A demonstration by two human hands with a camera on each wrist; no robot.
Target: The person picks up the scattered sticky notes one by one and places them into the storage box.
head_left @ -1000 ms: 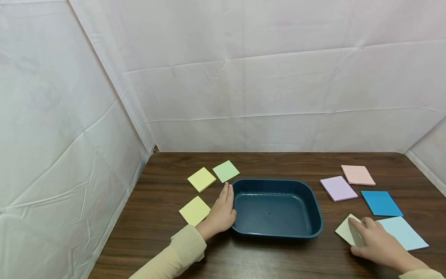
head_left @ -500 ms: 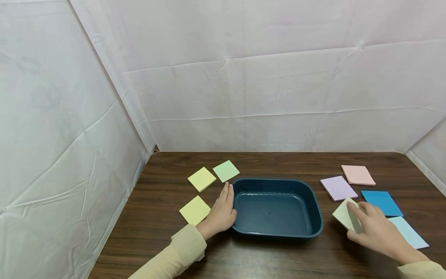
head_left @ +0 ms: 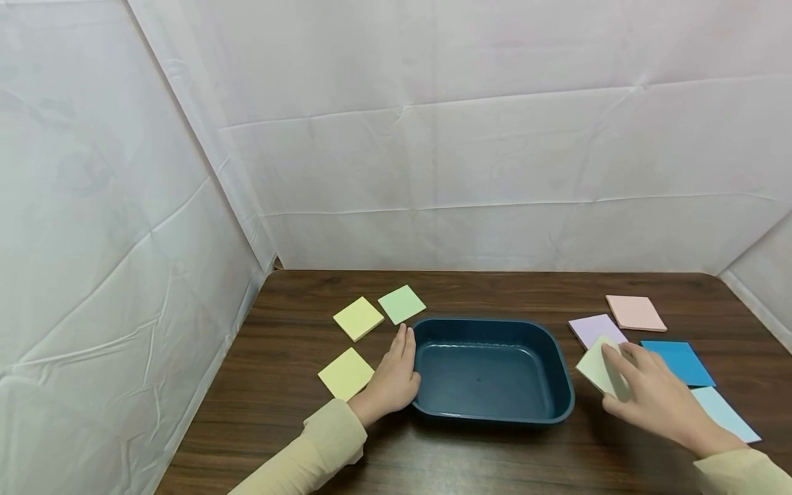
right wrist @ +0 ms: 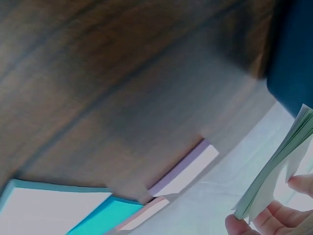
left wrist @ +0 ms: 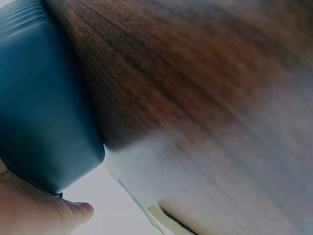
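A dark blue tray point(head_left: 559, 375) sits mid-table, nothing inside it. My left hand point(head_left: 392, 375) rests flat on the table against the tray's left wall point(left wrist: 44, 122), fingers straight. My right hand point(head_left: 650, 395) pinches a pale yellow-green sticky-note pad point(head_left: 597, 368) and holds it lifted just right of the tray's rim. In the right wrist view the pad point(right wrist: 281, 166) shows edge-on between my fingertips point(right wrist: 264, 223), sheets fanned slightly.
Two yellow pads point(head_left: 358, 318) point(head_left: 346, 372) and a green pad point(head_left: 401, 304) lie left of the tray. A lilac pad point(head_left: 592, 327), pink pad point(head_left: 635, 313), blue pad point(head_left: 678, 361) and light blue pad point(head_left: 724, 414) lie right. White cloth walls enclose the wooden table point(head_left: 495, 292).
My right hand lifted the pale pad off the table by the light blue pad and carried it up and left toward the tray. The left hand stayed put.
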